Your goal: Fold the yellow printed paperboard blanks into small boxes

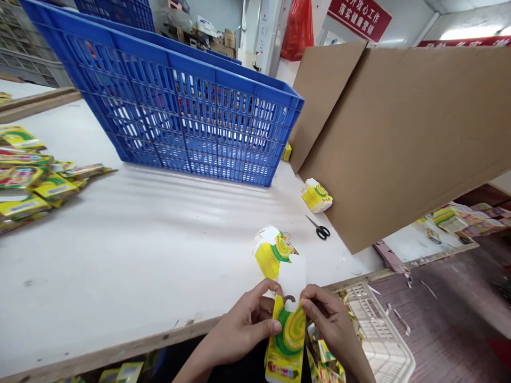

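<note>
Between my two hands is a yellow and green printed carton (288, 340) with a swirl on its front and a raised white flap at the top. My left hand (252, 319) grips its left side, thumb on the front face. At the upper right edge of the carton, the fingers of my right hand (329, 314) pinch the cardboard. Just beyond the carton, a stack of flat cartons (268, 258) in the same print lies on the white table (151, 250). Black-handled scissors (321, 231) lie farther off to the right.
A large blue plastic crate (191, 117) stands at the back, beside a big brown cardboard box (407, 138). Another carton stack (316, 197) leans near the box. Filled yellow packs (43, 183) are heaped at left. A white basket (383, 324) sits below the table edge at right.
</note>
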A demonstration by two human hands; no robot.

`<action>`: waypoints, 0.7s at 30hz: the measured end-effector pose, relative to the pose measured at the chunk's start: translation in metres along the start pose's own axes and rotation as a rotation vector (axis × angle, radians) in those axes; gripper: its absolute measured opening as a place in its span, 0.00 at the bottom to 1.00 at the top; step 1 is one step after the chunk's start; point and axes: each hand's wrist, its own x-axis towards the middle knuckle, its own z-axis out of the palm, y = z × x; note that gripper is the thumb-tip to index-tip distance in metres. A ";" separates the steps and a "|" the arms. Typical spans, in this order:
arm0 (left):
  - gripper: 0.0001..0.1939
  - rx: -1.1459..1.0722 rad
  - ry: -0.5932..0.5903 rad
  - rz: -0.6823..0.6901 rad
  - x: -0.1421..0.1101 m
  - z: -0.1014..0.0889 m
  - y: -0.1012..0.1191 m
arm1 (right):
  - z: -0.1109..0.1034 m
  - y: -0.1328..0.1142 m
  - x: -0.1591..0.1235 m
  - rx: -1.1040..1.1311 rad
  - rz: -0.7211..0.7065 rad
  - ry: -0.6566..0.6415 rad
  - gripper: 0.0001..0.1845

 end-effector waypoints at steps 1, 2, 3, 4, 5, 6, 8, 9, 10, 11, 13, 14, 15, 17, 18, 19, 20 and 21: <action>0.18 0.006 -0.008 -0.004 0.000 0.000 -0.001 | 0.000 0.000 0.000 -0.007 -0.004 0.001 0.16; 0.20 0.013 -0.007 -0.004 0.000 -0.001 -0.001 | 0.001 0.001 0.001 -0.004 -0.005 0.006 0.16; 0.25 0.020 0.002 -0.002 0.000 -0.002 -0.002 | 0.002 0.002 0.001 0.011 -0.004 0.013 0.15; 0.32 0.028 0.019 -0.001 0.001 -0.002 -0.003 | 0.004 0.003 0.000 0.042 0.003 0.029 0.14; 0.38 0.038 0.041 0.000 0.002 -0.002 -0.004 | 0.006 0.004 0.000 0.089 0.015 0.051 0.11; 0.43 0.049 0.062 0.001 0.003 -0.002 -0.004 | 0.008 0.006 0.000 0.147 0.031 0.072 0.11; 0.43 0.066 0.073 -0.002 0.005 -0.002 -0.004 | 0.011 0.008 0.001 0.239 0.067 0.110 0.20; 0.38 0.070 0.074 0.000 0.006 -0.001 -0.005 | 0.011 0.010 0.002 0.248 0.064 0.114 0.23; 0.34 0.075 0.078 0.006 0.007 0.000 -0.005 | 0.010 0.011 0.003 0.224 0.041 0.111 0.22; 0.29 0.086 0.087 0.013 0.008 0.000 -0.005 | 0.007 0.013 0.004 0.175 0.003 0.105 0.19; 0.24 0.161 0.129 0.030 0.009 0.001 -0.006 | 0.001 0.016 0.005 0.073 -0.094 0.108 0.18; 0.22 0.226 0.158 0.037 0.009 0.001 -0.006 | -0.003 0.018 0.005 0.040 -0.126 0.116 0.22; 0.21 0.297 0.187 0.043 0.010 0.002 -0.006 | -0.005 0.018 0.005 0.023 -0.127 0.124 0.25; 0.20 0.423 0.236 0.061 0.010 0.003 -0.006 | -0.008 0.018 0.004 0.022 -0.049 0.098 0.24; 0.20 0.469 0.250 0.073 0.009 0.004 -0.006 | -0.007 0.017 0.003 0.031 0.013 0.062 0.23; 0.19 0.506 0.257 0.084 0.009 0.005 -0.005 | -0.005 0.015 0.002 0.046 0.076 0.021 0.22; 0.19 0.540 0.257 0.090 0.009 0.007 -0.004 | -0.002 0.014 0.001 0.069 0.123 -0.016 0.24; 0.19 0.574 0.252 0.090 0.009 0.009 -0.003 | 0.001 0.013 0.001 0.092 0.154 -0.035 0.26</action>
